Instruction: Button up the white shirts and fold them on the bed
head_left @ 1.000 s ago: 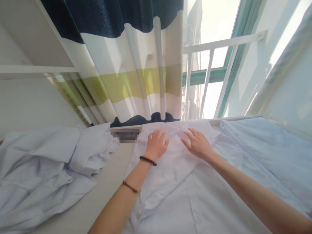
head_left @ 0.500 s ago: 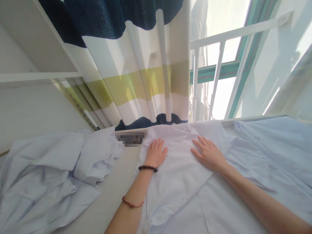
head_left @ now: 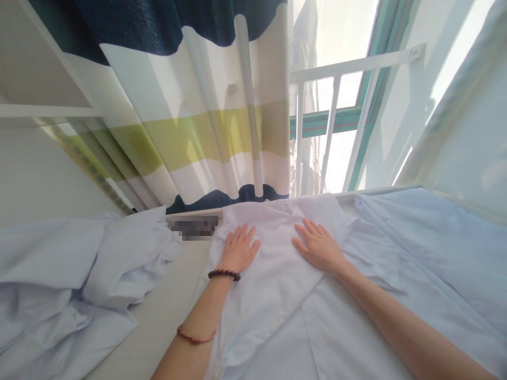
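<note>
Our left hand (head_left: 240,248) lies palm down on a white cloth (head_left: 273,279). Its fingers are spread a little apart, and they do not grip anything. Our right hand (head_left: 319,245) lies on the same cloth, palm down too, with its fingers apart and nothing held in them. The two hands do not touch, and some of the cloth shows between them. The cloth is under both hands, goes past the fingertips, and comes back toward us. We cannot tell how hard the hands push on it.

We wear dark round beads (head_left: 224,273) at the left wrist, and a thin reddish string (head_left: 195,340) goes around the arm below them.

To the left of the left hand is a pale flat board (head_left: 158,311), and farther left a crumpled white heap (head_left: 114,264). Just past the left hand, a bit to its left, is a dark thing (head_left: 195,227) too blurry to name. To the right of the right hand lies a bluish sheet (head_left: 431,232). Beyond the hands hangs a striped curtain (head_left: 198,134). Past the right hand stands a white rail (head_left: 356,64) by a green window frame (head_left: 390,26).
</note>
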`<state>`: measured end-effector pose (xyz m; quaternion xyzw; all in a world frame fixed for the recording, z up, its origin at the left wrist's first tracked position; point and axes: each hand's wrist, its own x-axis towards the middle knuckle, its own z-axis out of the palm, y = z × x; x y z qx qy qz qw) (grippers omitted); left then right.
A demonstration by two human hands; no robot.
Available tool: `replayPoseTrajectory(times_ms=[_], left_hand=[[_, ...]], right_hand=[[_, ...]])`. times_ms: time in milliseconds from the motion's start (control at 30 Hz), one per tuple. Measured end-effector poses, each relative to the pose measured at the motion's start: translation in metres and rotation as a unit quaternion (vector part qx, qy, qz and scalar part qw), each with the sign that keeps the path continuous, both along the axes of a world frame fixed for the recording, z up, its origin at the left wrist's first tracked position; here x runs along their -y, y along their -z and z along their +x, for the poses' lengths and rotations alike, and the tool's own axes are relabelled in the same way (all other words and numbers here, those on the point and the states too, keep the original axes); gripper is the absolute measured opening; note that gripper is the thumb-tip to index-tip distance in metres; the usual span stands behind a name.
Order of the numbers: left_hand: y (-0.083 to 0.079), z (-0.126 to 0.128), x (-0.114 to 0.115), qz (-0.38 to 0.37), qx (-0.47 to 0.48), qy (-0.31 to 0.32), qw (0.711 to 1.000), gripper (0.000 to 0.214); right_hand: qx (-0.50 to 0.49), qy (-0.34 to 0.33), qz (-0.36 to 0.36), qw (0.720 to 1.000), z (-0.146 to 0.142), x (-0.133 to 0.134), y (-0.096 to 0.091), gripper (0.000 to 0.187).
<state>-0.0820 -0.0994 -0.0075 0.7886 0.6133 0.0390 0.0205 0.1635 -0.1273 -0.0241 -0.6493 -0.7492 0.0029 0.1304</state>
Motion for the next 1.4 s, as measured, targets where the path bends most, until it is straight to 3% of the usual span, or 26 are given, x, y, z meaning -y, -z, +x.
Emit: replayPoseTrajectory(times_ms=[233, 433, 567, 700, 833, 967, 1067, 1200, 1300, 1400], left_hand=[[-0.002, 0.001, 0.001, -0.024, -0.005, -0.004, 1.000, 0.059], [-0.005, -0.003, 0.001, 0.089, -0.042, -0.045, 0.994, 0.065], [0.000, -0.008, 0.001, -0.004, -0.043, -0.078, 0.996, 0.068], [0.001, -0.012, 0.004, 0.013, 0.010, -0.075, 0.997, 0.065], [-0.018, -0.040, 0.001, 0.094, 0.082, -0.077, 0.989, 0.035], [-0.035, -0.084, -0.007, 0.087, 0.115, -0.087, 0.986, 0.046], [-0.030, -0.098, -0.011, 0.071, 0.149, -0.078, 0.983, 0.041], [-0.018, -0.092, -0.014, 0.095, 0.179, -0.089, 0.975, 0.028], [-0.013, -0.088, -0.012, 0.116, 0.187, -0.109, 0.969, 0.021], [-0.012, -0.087, -0.009, 0.126, 0.186, -0.124, 0.967, 0.018]], right_hand=[[-0.003, 0.000, -0.016, 1.000, 0.001, -0.002, 0.001, 0.057], [-0.004, 0.003, -0.017, 1.000, 0.000, -0.003, 0.001, 0.056], [0.003, 0.004, -0.016, 1.000, 0.000, -0.001, 0.001, 0.056], [0.007, 0.005, -0.010, 1.000, 0.001, 0.002, 0.002, 0.056], [0.011, 0.005, -0.009, 1.000, 0.001, 0.005, 0.002, 0.056], [0.016, 0.003, -0.011, 1.000, 0.000, 0.005, 0.003, 0.057], [0.017, 0.004, -0.004, 1.000, 0.001, 0.003, 0.005, 0.055], [0.013, 0.001, 0.018, 1.000, 0.003, 0.005, 0.004, 0.051], [0.009, -0.004, 0.052, 0.999, -0.005, 0.009, -0.009, 0.042], [-0.006, -0.041, 0.073, 0.996, -0.033, 0.013, -0.028, 0.033]])
